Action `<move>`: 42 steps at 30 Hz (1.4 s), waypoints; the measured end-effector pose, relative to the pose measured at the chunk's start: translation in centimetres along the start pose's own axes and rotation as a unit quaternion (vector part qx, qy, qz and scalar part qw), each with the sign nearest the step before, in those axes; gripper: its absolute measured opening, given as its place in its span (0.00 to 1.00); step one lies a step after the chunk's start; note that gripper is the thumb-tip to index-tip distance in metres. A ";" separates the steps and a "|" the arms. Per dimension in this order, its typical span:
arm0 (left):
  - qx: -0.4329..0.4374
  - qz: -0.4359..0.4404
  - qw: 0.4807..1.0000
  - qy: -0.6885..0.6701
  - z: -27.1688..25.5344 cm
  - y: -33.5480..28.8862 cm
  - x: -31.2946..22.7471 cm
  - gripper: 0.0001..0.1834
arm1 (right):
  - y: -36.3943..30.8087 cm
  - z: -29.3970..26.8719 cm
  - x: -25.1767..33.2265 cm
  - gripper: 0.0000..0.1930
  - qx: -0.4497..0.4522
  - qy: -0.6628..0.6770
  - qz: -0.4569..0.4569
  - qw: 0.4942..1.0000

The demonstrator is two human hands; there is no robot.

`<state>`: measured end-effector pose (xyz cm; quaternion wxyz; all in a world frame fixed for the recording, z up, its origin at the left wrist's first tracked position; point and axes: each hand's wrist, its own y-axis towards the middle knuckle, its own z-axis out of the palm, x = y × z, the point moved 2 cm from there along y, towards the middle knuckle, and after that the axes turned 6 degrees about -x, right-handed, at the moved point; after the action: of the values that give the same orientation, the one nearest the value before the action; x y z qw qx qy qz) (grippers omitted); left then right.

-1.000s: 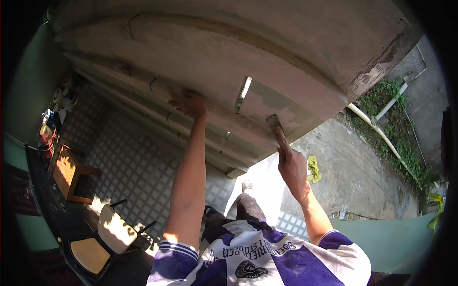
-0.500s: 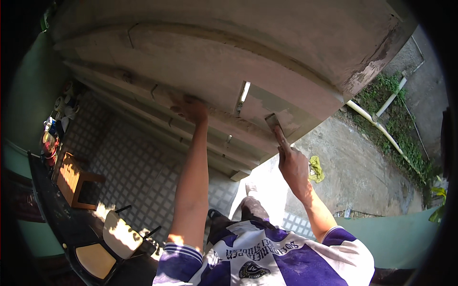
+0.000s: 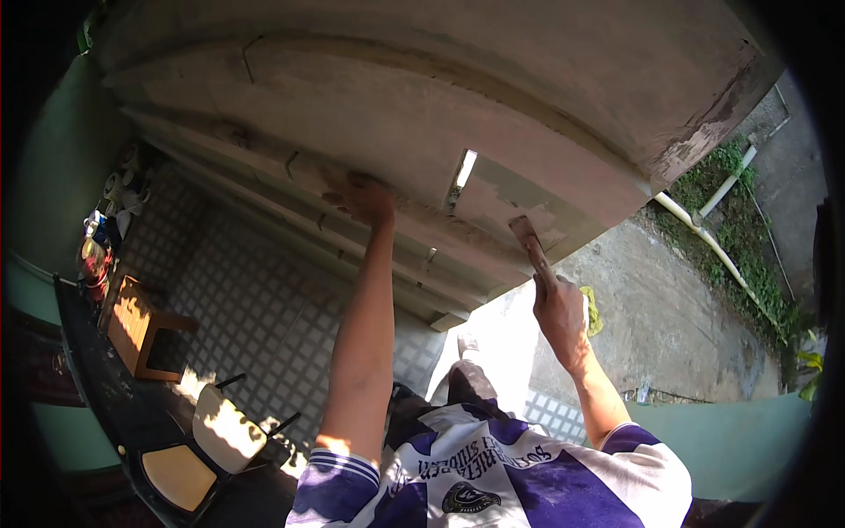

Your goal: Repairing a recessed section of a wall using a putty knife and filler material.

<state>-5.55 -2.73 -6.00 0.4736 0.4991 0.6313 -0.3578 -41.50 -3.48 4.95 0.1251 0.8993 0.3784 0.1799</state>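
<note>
My right hand point(image 3: 560, 310) is closed around a small putty knife point(image 3: 520, 227), with the index finger stretched along it. The blade touches or nearly touches a pale smeared patch point(image 3: 493, 194) on the grey-beige wall point(image 3: 405, 110), right of a narrow upright slot point(image 3: 461, 180) that lets light through. Farther left, my left hand point(image 3: 365, 199) rests on a ledge of the same wall, fingers apart and holding nothing I can see. Shadow blurs its fingertips.
At the lower left stand a wooden stool point(image 3: 134, 326) and a chair with a cream back point(image 3: 227, 427). Grey checkered tiles point(image 3: 255, 290) cover the floor below the wall. A yellow-green cloth point(image 3: 592, 310) lies beyond my right hand, and white pipes point(image 3: 695, 227) run past greenery.
The whole view has shifted a little, so the wall sits farther right. My right hand and the putty knife have moved slightly right and down. My left hand stays on the ledge.
</note>
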 end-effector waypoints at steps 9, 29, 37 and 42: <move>-0.029 0.022 0.999 0.020 0.1 0.0 0.3 0.33 | 0.0 0.3 -0.1 0.36 -0.010 -0.013 -0.001 1.000; 0.029 0.013 0.999 0.007 -0.7 -0.6 -0.6 0.33 | 0.8 0.4 0.8 0.40 0.020 -0.053 0.006 0.998; 0.034 0.013 0.999 -0.003 -0.4 -0.1 -0.3 0.33 | 2.2 2.1 1.8 0.34 -0.006 -0.043 -0.014 0.999; 0.031 0.004 0.999 0.006 -0.4 -0.7 -0.5 0.33 | 0.5 1.2 -0.2 0.35 0.004 -0.016 0.013 1.000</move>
<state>-6.31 -2.69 -5.44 0.4553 0.5183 0.6209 -0.3721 -40.81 -4.05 4.06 0.1251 0.9076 0.3653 0.1651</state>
